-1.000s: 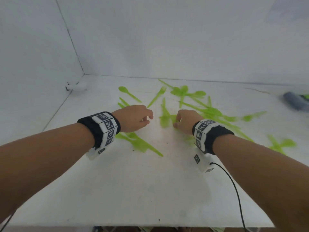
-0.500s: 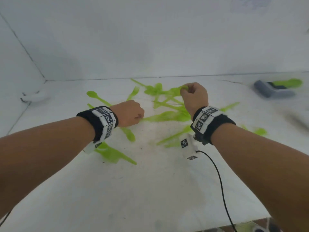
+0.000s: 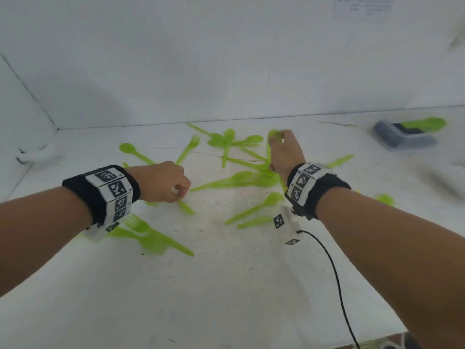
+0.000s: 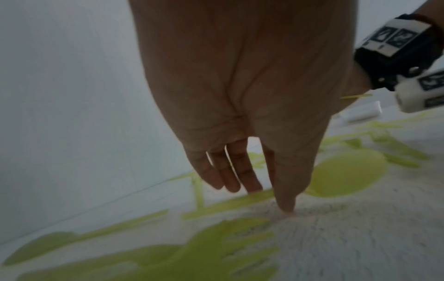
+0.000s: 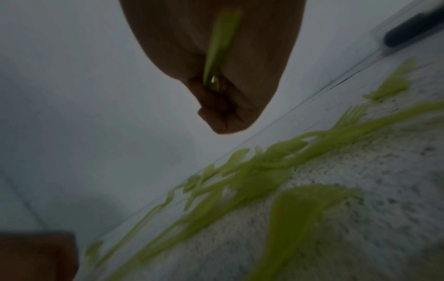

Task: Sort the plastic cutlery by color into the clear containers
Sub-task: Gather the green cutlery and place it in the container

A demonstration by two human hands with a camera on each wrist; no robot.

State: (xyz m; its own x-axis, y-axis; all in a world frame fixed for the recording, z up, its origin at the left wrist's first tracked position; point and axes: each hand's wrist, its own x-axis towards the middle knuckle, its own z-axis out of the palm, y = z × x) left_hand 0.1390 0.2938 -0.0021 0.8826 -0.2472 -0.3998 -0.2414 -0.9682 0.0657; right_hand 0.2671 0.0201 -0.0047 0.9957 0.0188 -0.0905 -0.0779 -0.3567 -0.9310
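Most of the green piece [image 5: 222,38] held in the right hand [image 3: 285,153] is buried in the fist, so I can't tell spoon from fork. The left hand [image 3: 161,181] covers its fingers in the head view. The container [image 3: 402,137] at the far right is smeared by blur, and the paper's [image 3: 364,6] print is unreadable.

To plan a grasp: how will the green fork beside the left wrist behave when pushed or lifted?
The green fork looks thin and flat, so probably light and slightly bendy. Lying flat on the table, it would likely slide, not roll.
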